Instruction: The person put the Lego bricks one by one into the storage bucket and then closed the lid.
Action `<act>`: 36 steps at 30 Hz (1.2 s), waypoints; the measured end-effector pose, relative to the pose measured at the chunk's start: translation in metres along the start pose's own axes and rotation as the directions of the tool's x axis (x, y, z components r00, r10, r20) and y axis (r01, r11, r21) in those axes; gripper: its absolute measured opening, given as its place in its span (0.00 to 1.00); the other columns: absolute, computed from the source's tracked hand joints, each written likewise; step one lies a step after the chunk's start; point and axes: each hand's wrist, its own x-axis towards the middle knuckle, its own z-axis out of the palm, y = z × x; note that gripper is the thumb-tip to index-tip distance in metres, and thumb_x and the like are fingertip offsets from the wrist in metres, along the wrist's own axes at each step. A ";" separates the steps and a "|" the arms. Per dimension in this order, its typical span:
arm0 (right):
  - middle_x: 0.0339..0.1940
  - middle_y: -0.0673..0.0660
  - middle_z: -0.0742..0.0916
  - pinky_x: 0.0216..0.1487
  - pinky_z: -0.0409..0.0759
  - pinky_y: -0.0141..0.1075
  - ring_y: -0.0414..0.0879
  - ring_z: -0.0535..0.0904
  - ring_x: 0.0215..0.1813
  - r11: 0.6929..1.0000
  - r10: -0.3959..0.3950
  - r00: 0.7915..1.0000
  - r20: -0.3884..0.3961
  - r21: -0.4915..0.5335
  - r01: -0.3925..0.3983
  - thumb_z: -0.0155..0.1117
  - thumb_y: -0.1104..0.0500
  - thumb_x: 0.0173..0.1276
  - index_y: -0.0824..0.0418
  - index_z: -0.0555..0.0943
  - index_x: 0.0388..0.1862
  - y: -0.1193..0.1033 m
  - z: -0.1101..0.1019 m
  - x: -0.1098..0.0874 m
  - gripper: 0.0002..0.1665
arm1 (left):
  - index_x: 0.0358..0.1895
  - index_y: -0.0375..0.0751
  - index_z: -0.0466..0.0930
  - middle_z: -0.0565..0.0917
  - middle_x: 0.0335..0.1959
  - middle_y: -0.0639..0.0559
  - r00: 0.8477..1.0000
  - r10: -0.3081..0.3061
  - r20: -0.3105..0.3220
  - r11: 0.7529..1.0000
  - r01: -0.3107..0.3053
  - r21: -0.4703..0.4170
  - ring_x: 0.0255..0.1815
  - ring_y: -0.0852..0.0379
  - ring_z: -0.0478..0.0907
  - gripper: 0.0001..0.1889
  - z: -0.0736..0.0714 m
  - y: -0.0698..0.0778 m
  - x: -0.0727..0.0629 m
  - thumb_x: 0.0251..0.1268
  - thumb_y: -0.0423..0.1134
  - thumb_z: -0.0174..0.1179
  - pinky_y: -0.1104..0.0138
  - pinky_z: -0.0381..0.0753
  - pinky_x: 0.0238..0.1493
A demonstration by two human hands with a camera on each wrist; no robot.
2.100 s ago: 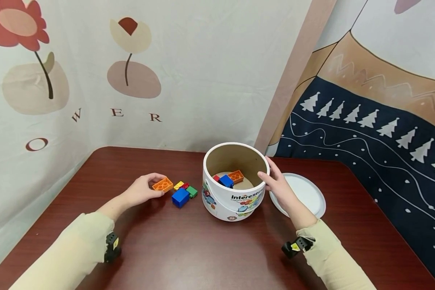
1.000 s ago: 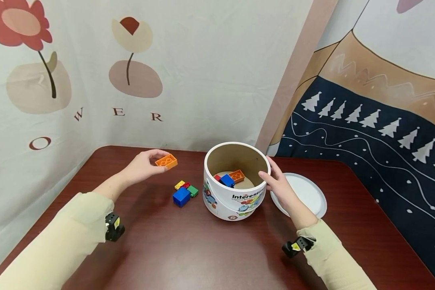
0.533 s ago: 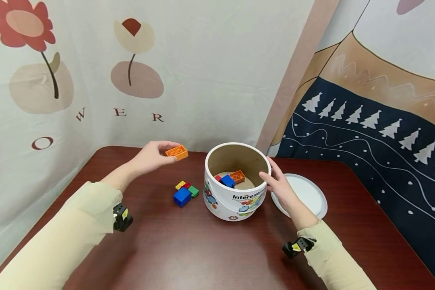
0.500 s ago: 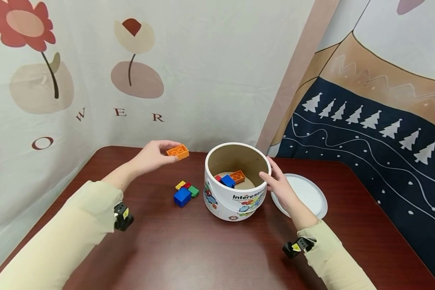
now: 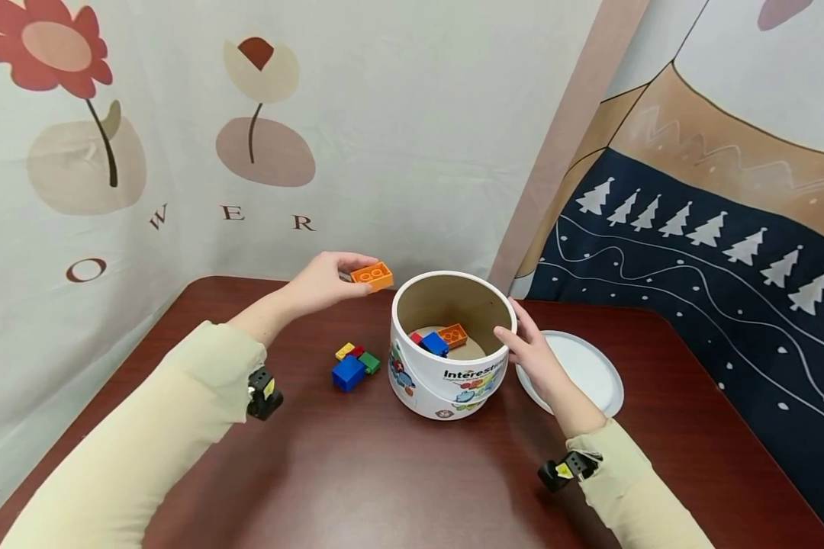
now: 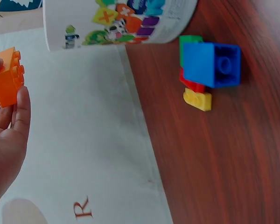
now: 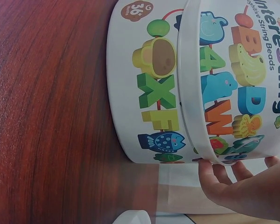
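Note:
Between thumb and fingers, my left hand [image 5: 326,284] pinches an orange toy brick [image 5: 373,276], held in the air just left of the bucket's rim. The left wrist view shows the same orange brick [image 6: 8,77] with its studs facing right. A white printed bucket [image 5: 422,385] stands upright on the table. My right hand [image 5: 537,354] grips its right rim, thumb toward the opening; in the right wrist view the fingers [image 7: 214,179] lie against the bucket's side. Inside the bucket lie a blue brick [image 5: 434,344], an orange brick [image 5: 453,335] and a partly hidden red piece.
Left of the bucket, a blue brick [image 5: 348,374], a green brick [image 5: 369,362], a yellow brick [image 5: 345,351] and a red brick lie clustered on the brown table [image 5: 384,480]. A white lid [image 5: 587,370] lies flat at right, behind my right hand. Printed fabric [image 5: 412,137] hangs beyond the table.
My left hand has lifted the orange brick from beside the other bricks and carried it up and right toward the bucket. The right hand has stayed on the rim.

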 end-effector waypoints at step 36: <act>0.74 0.63 0.59 0.64 0.69 0.50 0.58 0.63 0.68 1.000 -0.017 1.000 -0.011 -0.010 0.016 0.48 0.54 0.73 0.48 0.45 0.76 0.002 -0.001 0.002 0.38 | 0.61 0.39 0.72 0.78 0.57 0.43 0.974 0.132 0.185 0.991 -0.136 0.011 0.53 0.49 0.76 0.26 0.070 0.035 0.030 0.58 0.36 0.62 0.63 0.79 0.54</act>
